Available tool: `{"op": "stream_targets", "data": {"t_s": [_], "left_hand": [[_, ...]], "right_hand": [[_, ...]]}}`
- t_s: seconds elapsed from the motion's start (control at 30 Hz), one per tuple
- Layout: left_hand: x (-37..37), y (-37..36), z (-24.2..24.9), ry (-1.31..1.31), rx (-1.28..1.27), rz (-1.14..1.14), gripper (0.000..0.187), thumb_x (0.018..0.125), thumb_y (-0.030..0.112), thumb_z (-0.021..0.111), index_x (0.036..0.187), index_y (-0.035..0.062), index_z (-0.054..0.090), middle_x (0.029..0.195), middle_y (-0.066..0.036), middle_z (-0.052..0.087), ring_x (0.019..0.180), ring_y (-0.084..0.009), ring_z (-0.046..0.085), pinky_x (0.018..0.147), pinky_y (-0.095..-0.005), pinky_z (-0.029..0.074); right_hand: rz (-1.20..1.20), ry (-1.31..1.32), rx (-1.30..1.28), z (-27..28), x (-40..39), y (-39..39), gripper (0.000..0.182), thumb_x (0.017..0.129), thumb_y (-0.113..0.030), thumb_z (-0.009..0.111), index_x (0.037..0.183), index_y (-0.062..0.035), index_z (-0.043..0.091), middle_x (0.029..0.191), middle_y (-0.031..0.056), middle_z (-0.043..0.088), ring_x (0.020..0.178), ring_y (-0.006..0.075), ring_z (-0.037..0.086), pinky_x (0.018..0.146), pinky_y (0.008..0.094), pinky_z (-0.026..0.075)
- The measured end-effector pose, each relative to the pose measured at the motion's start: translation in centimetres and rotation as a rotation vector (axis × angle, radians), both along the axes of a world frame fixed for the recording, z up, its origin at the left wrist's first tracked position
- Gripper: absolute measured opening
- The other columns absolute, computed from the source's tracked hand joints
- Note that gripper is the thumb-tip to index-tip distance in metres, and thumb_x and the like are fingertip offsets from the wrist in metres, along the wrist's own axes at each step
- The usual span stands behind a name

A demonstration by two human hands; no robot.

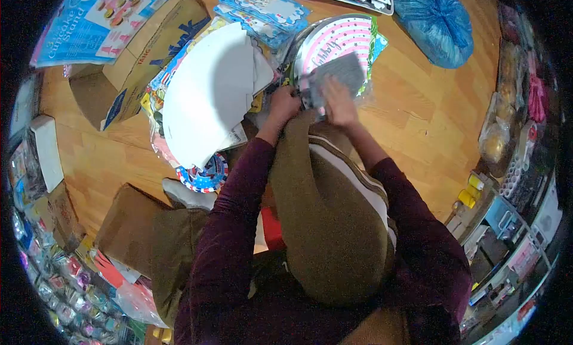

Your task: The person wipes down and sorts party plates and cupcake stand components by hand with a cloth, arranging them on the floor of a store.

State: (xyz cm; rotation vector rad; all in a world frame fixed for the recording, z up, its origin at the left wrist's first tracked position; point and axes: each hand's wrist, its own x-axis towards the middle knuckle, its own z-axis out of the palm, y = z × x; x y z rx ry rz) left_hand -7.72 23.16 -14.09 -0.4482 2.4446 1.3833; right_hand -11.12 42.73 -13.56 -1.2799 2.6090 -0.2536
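My right hand (339, 104), slightly blurred, presses a grey cloth (345, 72) against a round board (334, 37). The board has pink and white stripes, stars, a green edge and the word "happy". At its lower left edge, my left hand (284, 104) has its fingers curled in. What those fingers hold is hidden. More round, dark-patterned pieces show behind the board's left rim. Just left of my left hand, a fanned pile of white cut-outs (200, 100) lies over colourful printed pieces.
A cardboard box (143, 58) with a blue cupcake stand pack (107, 22) is at upper left. Blue printed cut-outs (262, 11) and a blue plastic bag (436, 25) lie farther off. Shelves of goods line both sides. My knee (331, 213) rises between my arms.
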Motion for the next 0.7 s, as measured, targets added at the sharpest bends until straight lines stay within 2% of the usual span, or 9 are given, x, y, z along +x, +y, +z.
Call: {"op": "stream_targets", "data": {"t_s": [0.07,0.13,0.2,0.27,0.33,0.37,0.43,0.53,0.7], "left_hand": [[-0.3,-0.1,1.1,-0.030,-0.028,-0.043,0.024,0.068,0.022,0.057,0.077,-0.0005,0.058,0.075,-0.020,0.057,0.072,-0.0371,0.055,0.064,-0.0396,0.044],[-0.4,-0.2,2.0,-0.052,-0.060,-0.088,0.025,0.069,0.023,0.058,0.077,-0.0004,0.058,0.075,-0.020,0.057,0.071,-0.0365,0.055,0.063,-0.0388,0.044],[0.0,0.1,2.7,-0.066,0.167,0.037,0.025,0.071,0.026,0.060,0.077,0.0013,0.058,0.075,-0.018,0.057,0.070,-0.0353,0.055,0.061,-0.0380,0.044],[-0.1,-0.1,5.5,0.084,0.148,-0.054,0.021,0.071,0.023,0.059,0.079,0.0031,0.058,0.075,-0.017,0.057,0.070,-0.0340,0.055,0.059,-0.0378,0.043],[-0.1,-0.5,7.6,0.215,0.135,-0.151,0.018,0.072,0.021,0.058,0.080,0.0049,0.057,0.074,-0.016,0.057,0.069,-0.0328,0.055,0.057,-0.0376,0.043],[-0.1,-1.0,8.1,0.247,0.148,-0.243,0.016,0.072,0.020,0.057,0.082,0.0069,0.057,0.073,-0.014,0.056,0.070,-0.0316,0.056,0.056,-0.0374,0.043],[-0.4,-1.5,8.2,0.293,0.165,-0.342,0.014,0.073,0.019,0.056,0.083,0.0089,0.056,0.073,-0.013,0.056,0.070,-0.0304,0.056,0.054,-0.0372,0.043],[0.1,-1.6,8.6,0.441,0.138,-0.417,0.014,0.073,0.016,0.053,0.086,0.0112,0.054,0.078,-0.010,0.056,0.070,-0.0291,0.056,0.054,-0.0370,0.044],[-0.6,-2.1,10.8,0.439,-0.152,-0.677,0.014,0.077,0.018,0.053,0.089,0.0115,0.054,0.092,-0.005,0.057,0.072,-0.0260,0.058,0.060,-0.0328,0.047]], "right_hand": [[-0.372,0.047,-0.125,2.6,-3.1,0.4,0.053,0.069,-0.005,0.049,0.120,-0.0070,0.038,0.131,0.0175,0.026,0.122,0.0327,0.023,0.098,0.0447,0.022],[-0.476,0.228,-0.224,3.2,-6.5,1.3,0.047,0.066,-0.004,0.050,0.113,-0.0036,0.046,0.121,0.0192,0.040,0.111,0.0353,0.038,0.091,0.0419,0.032],[-0.671,-0.010,-0.426,3.4,-9.8,3.4,0.034,0.070,-0.004,0.048,0.104,-0.0004,0.051,0.104,0.0197,0.052,0.094,0.0346,0.050,0.079,0.0394,0.040],[-1.055,-0.146,-0.671,3.7,-12.2,5.0,0.024,0.075,-0.006,0.045,0.095,0.0028,0.054,0.092,0.0150,0.059,0.082,0.0302,0.055,0.072,0.0386,0.042],[-1.308,-0.346,-0.979,4.7,-12.6,7.3,0.025,0.080,-0.012,0.044,0.098,0.0035,0.053,0.097,0.0118,0.057,0.086,0.0248,0.055,0.074,0.0375,0.042],[-1.315,-0.346,-0.972,4.6,-12.3,8.6,0.025,0.080,-0.012,0.044,0.098,0.0035,0.053,0.097,0.0118,0.057,0.086,0.0248,0.055,0.074,0.0375,0.042],[-1.338,-0.686,-1.406,4.3,-12.3,10.7,0.029,0.081,-0.015,0.046,0.104,0.0028,0.050,0.101,0.0096,0.055,0.085,0.0228,0.055,0.074,0.0354,0.043],[-1.177,-0.970,-1.552,7.8,-10.1,9.9,0.035,0.087,-0.022,0.042,0.114,0.0002,0.043,0.108,0.0086,0.051,0.097,0.0208,0.049,0.084,0.0316,0.040],[-1.028,-0.967,-1.433,6.9,-9.5,14.4,0.043,0.076,-0.020,0.056,0.112,-0.0015,0.043,0.104,0.0086,0.051,0.095,0.0204,0.050,0.078,0.0330,0.043]]}}
